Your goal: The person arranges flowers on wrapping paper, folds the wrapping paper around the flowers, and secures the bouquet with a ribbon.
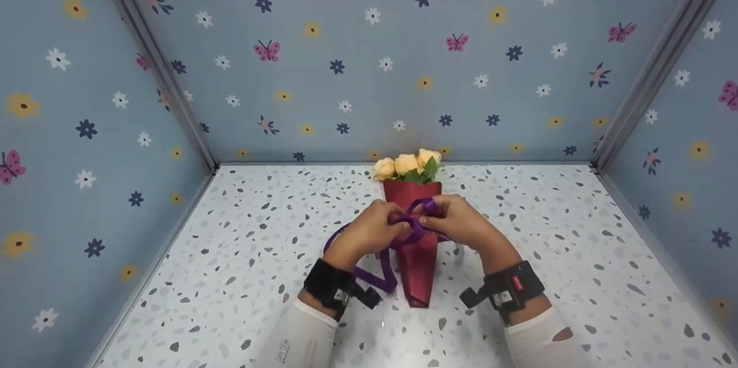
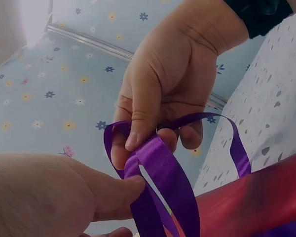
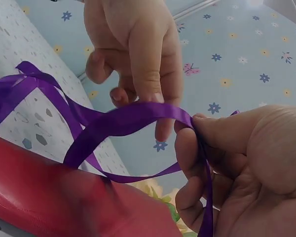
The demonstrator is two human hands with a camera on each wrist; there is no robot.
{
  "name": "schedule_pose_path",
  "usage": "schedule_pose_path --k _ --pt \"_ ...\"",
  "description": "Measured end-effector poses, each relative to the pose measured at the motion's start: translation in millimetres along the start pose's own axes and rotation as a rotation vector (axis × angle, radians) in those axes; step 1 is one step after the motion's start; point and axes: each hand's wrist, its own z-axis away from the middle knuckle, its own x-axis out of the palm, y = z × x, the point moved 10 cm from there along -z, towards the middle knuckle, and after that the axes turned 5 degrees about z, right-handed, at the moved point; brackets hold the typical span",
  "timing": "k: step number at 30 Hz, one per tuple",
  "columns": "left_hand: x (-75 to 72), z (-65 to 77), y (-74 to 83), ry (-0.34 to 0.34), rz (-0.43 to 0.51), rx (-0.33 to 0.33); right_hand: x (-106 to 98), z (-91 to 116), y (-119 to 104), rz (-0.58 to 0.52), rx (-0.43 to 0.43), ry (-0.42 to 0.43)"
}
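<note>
A bouquet of pale yellow roses [image 1: 406,165] lies on the table in dark red wrapping paper [image 1: 421,267]. Purple ribbon [image 1: 385,276] passes over its middle and trails off to the left side. My left hand [image 1: 372,232] pinches the ribbon between thumb and fingers. From the right, my right hand [image 1: 458,221] pinches a loop of the same ribbon [image 2: 170,180], its thumb on top. Both hands hover just over the wrap, close together. In the right wrist view the ribbon [image 3: 123,118] arches between them. Whether a knot lies underneath is hidden.
The white speckled table [image 1: 259,299] meets a blue flower-patterned back panel [image 1: 398,68] just behind the roses. Similar panels stand at left and right, joined by grey metal corner strips [image 1: 651,68]. Black wrist cameras [image 1: 513,290] sit on both wrists.
</note>
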Motion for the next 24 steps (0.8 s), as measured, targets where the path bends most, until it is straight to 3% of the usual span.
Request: schedule_pose_path --k 4,8,12,15,18,24 --pt "-3.0 -0.8 3.8 0.036 -0.023 0.039 0.2 1.7 1.4 0.043 0.034 0.001" --pt "-9.0 2.7 13.6 0.085 0.025 0.041 -0.9 2.7 3.0 0.143 0.074 0.027" --pt "-0.8 7.6 22.3 0.015 0.077 0.045 -1.4 0.3 4.7 0.202 0.089 0.057" --pt "6.6 8.1 25.2 -0.028 0.102 0.053 -2.9 -0.4 5.9 0.159 0.088 0.071" --pt "9.8 6.7 24.3 -0.016 0.129 0.059 -2.4 -0.8 5.0 0.090 0.070 0.067" --pt "3.7 2.6 23.6 0.103 0.158 0.071 -2.4 -0.6 -0.1 -0.046 0.025 0.059"
